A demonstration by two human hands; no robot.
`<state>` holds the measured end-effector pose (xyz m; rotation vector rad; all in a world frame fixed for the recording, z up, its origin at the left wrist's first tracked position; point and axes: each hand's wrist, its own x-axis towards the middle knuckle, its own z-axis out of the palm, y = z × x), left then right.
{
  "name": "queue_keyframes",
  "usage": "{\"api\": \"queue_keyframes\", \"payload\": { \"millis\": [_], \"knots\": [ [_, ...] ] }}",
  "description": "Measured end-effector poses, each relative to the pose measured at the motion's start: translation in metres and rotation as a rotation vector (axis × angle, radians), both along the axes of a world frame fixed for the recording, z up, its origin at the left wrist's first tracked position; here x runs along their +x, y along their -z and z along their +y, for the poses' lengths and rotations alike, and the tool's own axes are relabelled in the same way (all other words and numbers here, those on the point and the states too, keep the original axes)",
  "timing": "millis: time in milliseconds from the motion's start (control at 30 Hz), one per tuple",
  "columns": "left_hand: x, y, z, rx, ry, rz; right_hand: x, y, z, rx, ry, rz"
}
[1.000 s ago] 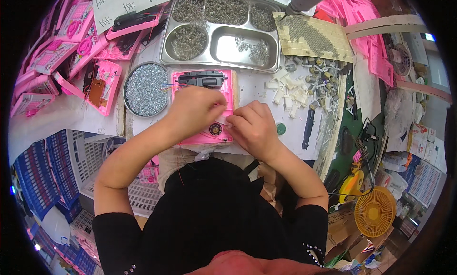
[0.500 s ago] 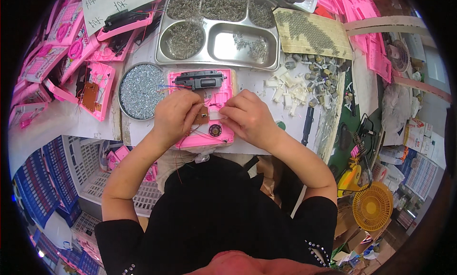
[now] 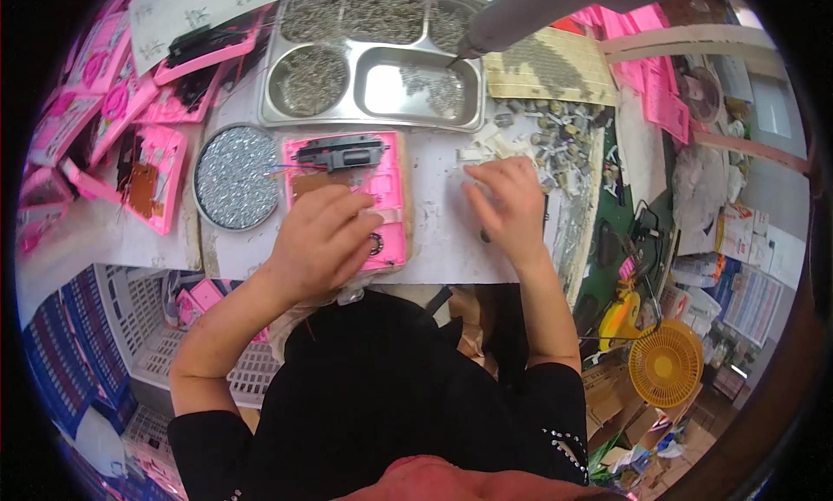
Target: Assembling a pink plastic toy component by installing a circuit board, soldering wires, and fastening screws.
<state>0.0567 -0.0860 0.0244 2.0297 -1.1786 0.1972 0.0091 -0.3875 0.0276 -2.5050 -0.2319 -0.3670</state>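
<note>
A pink plastic housing [image 3: 395, 232] lies in front of me on the table. A black speaker-like module [image 3: 347, 154] with thin wires sits across its top, and a brown circuit board [image 3: 312, 184] lies below that, partly hidden. My left hand [image 3: 321, 241] rests over the lower left of the housing, its fingers stretched across the board area and a small round black part [image 3: 376, 243]. My right hand [image 3: 512, 206] is off the housing, thumb and forefinger apart, beside a pile of white plastic pieces [image 3: 499, 144]. Nothing shows between its fingers.
A round dish of small silvery parts [image 3: 236, 178] stands left of the housing. Behind is a steel compartment tray [image 3: 373, 124] with metal bits. A dark-tipped hanging tool [image 3: 521, 15] reaches over the tray. Pink housings [image 3: 156, 176] are heaped at left; small metal-and-white parts [image 3: 568, 145] lie at right.
My right hand has left the housing and moved right to the white pieces. My left hand has shifted down over the housing, its fingers now stretched out. The hanging tool reaches further into view.
</note>
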Motion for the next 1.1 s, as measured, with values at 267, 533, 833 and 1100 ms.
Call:
{"api": "queue_keyframes", "payload": {
  "millis": [267, 533, 833, 1100],
  "knots": [
    [-0.007, 0.006, -0.006, 0.215, 0.057, -0.048, 0.029, -0.003, -0.026, -0.255, -0.014, 0.065],
    [-0.008, -0.012, 0.013, 0.113, -0.051, 0.052, 0.076, -0.021, 0.018, -0.081, -0.138, -0.044],
    [0.035, -0.010, 0.096, 0.160, -0.594, 0.065, 0.105, -0.030, 0.056, 0.007, -0.185, -0.081],
    [0.033, -0.007, 0.079, 0.137, -0.511, 0.060, 0.095, -0.025, -0.012, -0.318, 0.073, 0.145]
  ]
}}
